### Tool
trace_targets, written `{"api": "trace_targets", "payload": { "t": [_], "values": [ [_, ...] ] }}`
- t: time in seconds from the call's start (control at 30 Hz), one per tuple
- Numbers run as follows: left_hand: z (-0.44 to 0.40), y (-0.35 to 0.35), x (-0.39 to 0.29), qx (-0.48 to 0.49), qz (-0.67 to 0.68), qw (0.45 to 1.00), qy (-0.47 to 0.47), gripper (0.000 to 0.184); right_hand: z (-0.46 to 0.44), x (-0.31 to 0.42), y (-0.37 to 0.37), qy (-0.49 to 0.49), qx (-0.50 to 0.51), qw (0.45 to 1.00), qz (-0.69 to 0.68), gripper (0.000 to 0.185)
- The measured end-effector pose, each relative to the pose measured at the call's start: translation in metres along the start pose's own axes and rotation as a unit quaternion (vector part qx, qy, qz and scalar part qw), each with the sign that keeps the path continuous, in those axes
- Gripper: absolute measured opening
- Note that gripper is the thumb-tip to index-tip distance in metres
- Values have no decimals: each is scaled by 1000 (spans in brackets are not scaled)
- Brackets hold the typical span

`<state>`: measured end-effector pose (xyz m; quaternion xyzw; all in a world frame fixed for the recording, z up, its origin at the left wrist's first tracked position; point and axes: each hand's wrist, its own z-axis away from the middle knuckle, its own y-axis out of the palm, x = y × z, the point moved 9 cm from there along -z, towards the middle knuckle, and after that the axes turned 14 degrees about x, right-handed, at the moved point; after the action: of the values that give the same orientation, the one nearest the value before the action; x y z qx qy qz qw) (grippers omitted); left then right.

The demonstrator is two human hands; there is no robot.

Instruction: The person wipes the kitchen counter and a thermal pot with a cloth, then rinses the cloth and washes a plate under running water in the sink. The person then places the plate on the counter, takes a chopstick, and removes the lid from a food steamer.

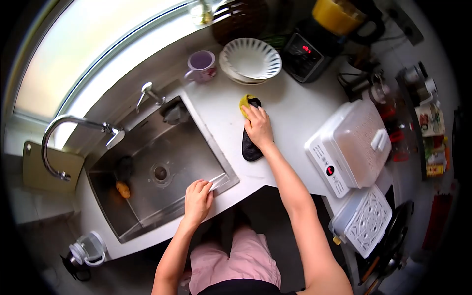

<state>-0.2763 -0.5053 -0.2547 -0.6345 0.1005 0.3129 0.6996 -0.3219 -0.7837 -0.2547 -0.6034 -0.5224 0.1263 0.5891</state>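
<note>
Head view, just above centre: yellow-and-black cloth (pixel 249 144) lies on the counter (pixel 292 115) under the right hand (pixel 259 126), fingers narrow, seemingly for pressure, while lower-centre the left hand (pixel 198 200) curls at the sink (pixel 217 153), perhaps bracing, both grips unclear.

Middle of black-and-yellow cloth (pixel 251 147) covered by right hand (pixel 258 127); from here, can't tell gripping from pressing. Left hand (pixel 198 200) at sink edge, palm side hidden, hold unclear. Dark lump (pixel 124 168) in sink too shadowy to name. Lower bowl (pixel 233 75) mostly hidden under upper one (pixel 253 59). Blender jug (pixel 337 17) cut off at top; red digits too small to read. Packets (pixel 433 142) blurred, labels illegible. Pan (pixel 400 226) fading into darkness.
</note>
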Motion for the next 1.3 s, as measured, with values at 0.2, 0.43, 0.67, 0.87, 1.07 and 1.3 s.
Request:
{"api": "trace_targets", "payload": {
  "t": [0.2,0.43,0.67,0.87,1.07,1.3],
  "values": [
    [73,-18,45,-110,35,985,-128,29,89,125,44,-172,175,950,-192,44],
    [194,-39,82,-204,34,954,-216,28,162,225,59,-355,378,855,-2,53],
    [344,-51,142,-341,77,869,-351,21,214,373,137,-523,380,763,-3,55],
    [442,-70,186,-405,63,807,-426,21,274,558,217,-663,379,630,-139,44],
    [491,-102,224,-435,70,783,-439,23,281,675,283,-683,372,595,-204,31],
    [514,-85,261,-397,110,807,-423,23,162,709,341,-615,314,702,-171,28]
  ]
}}
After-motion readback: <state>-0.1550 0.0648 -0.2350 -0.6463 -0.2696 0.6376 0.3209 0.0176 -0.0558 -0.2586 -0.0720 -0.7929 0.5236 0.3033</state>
